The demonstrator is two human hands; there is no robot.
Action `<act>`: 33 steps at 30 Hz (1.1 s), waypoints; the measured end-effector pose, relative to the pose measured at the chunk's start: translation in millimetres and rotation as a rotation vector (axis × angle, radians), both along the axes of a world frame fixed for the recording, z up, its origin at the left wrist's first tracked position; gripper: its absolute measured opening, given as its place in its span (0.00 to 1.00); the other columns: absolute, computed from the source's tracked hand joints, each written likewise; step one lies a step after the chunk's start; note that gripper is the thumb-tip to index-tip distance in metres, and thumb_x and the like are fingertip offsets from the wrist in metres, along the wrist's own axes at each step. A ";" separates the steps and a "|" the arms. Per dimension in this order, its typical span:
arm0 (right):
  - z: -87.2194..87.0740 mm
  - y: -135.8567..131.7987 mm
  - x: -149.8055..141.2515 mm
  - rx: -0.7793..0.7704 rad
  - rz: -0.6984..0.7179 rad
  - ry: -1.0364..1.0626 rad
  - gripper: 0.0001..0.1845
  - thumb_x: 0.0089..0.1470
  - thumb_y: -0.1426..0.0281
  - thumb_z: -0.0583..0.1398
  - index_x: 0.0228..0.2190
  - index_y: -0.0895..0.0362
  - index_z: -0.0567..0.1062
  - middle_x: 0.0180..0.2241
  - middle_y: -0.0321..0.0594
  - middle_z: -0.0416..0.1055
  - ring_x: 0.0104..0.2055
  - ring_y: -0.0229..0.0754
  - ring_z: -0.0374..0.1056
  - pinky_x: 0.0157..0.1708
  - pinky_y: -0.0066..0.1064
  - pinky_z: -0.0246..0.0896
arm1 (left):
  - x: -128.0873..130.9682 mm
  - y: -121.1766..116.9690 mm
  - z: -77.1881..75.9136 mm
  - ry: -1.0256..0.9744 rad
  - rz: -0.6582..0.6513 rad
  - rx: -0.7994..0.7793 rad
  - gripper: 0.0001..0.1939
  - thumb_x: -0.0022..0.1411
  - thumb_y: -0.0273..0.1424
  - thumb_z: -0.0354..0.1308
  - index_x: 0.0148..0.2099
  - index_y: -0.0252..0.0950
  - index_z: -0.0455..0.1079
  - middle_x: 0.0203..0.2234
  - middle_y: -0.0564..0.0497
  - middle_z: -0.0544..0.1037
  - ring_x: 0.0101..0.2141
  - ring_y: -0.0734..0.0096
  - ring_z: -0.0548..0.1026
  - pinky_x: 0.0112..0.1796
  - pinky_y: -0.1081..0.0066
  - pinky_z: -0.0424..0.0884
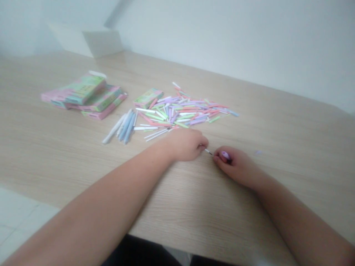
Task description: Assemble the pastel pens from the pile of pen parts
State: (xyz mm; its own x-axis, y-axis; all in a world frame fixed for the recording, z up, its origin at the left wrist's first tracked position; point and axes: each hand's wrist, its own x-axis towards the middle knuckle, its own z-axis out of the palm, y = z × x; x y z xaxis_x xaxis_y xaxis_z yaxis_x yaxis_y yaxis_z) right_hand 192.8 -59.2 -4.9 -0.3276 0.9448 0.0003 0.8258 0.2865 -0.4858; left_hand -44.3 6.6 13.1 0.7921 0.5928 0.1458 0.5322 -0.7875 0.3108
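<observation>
My left hand (185,145) is closed around a thin pen refill (208,152), and only its dark-tipped end shows past my fingers. That tip points at my right hand (233,164), which pinches a lilac plastic pen part (225,155) between thumb and fingers. The refill tip sits at or just beside the lilac part, though I cannot tell whether it is inside. Behind my hands lies a loose pile of pastel pen parts (180,112), with white and pale blue pen barrels (122,128) to its left.
Several stacked pink and green printed boxes (84,95) sit on the light wood-grain table (83,166), and another (148,98) lies at the pile's edge. A small lilac piece (258,152) lies to the right. A white box (88,40) stands against the wall behind.
</observation>
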 end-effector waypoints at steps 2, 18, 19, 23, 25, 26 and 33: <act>-0.5 -0.4 0.1 0.002 0.005 0.006 0.09 0.62 0.63 0.57 0.31 0.52 0.71 0.26 0.34 0.67 0.29 0.42 0.61 0.30 0.34 0.54 | 1.3 -1.1 0.0 0.006 0.002 -0.004 0.16 0.66 0.31 0.49 0.44 0.40 0.79 0.42 0.46 0.80 0.44 0.60 0.77 0.46 0.64 0.71; 4.0 -4.1 0.8 -0.024 0.009 0.014 0.09 0.62 0.63 0.58 0.30 0.52 0.71 0.25 0.33 0.66 0.29 0.41 0.61 0.30 0.34 0.54 | 2.6 -5.3 2.7 0.027 -0.002 0.002 0.15 0.65 0.32 0.50 0.44 0.41 0.79 0.42 0.47 0.81 0.45 0.59 0.78 0.45 0.63 0.72; 3.9 -4.3 0.4 -0.021 0.010 0.013 0.09 0.62 0.63 0.58 0.30 0.52 0.72 0.26 0.33 0.66 0.29 0.41 0.61 0.30 0.34 0.55 | 3.0 -5.7 2.0 0.029 -0.002 -0.003 0.15 0.65 0.32 0.50 0.43 0.41 0.79 0.42 0.47 0.81 0.45 0.58 0.78 0.45 0.63 0.72; 1.8 -4.9 -1.2 -0.016 0.006 0.013 0.09 0.62 0.62 0.58 0.32 0.52 0.73 0.26 0.34 0.68 0.29 0.42 0.63 0.30 0.34 0.57 | 4.9 -5.2 -2.4 0.011 -0.008 -0.040 0.15 0.65 0.34 0.51 0.43 0.41 0.79 0.42 0.47 0.81 0.44 0.59 0.78 0.45 0.64 0.72; 2.4 -5.0 0.0 0.016 -0.024 0.039 0.09 0.62 0.62 0.58 0.33 0.52 0.75 0.28 0.35 0.72 0.30 0.43 0.66 0.31 0.35 0.59 | 5.8 -4.3 -4.7 -0.006 -0.013 -0.050 0.15 0.66 0.34 0.50 0.43 0.41 0.79 0.41 0.48 0.82 0.43 0.60 0.78 0.44 0.65 0.72; 4.5 -5.0 1.7 0.052 -0.061 0.064 0.09 0.62 0.62 0.58 0.33 0.52 0.75 0.30 0.37 0.74 0.31 0.43 0.67 0.32 0.36 0.60 | 6.1 -3.8 -5.6 -0.012 -0.013 -0.050 0.15 0.66 0.34 0.50 0.42 0.41 0.79 0.40 0.48 0.82 0.42 0.60 0.78 0.43 0.65 0.72; 45.5 -11.1 37.3 0.402 -0.627 0.135 0.11 0.60 0.58 0.61 0.32 0.51 0.77 0.42 0.48 0.78 0.39 0.51 0.72 0.39 0.41 0.63 | 6.8 -1.4 -10.8 -0.049 -0.004 -0.063 0.15 0.65 0.33 0.49 0.42 0.41 0.78 0.40 0.49 0.82 0.40 0.61 0.78 0.38 0.66 0.69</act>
State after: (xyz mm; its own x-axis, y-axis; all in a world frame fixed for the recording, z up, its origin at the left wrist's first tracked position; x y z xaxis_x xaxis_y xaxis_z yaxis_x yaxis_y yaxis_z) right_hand 230.1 -70.3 40.6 0.2980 0.8729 0.3864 0.8333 -0.0404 -0.5514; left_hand -37.5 5.3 2.4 0.7872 0.5990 0.1470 0.5123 -0.7677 0.3849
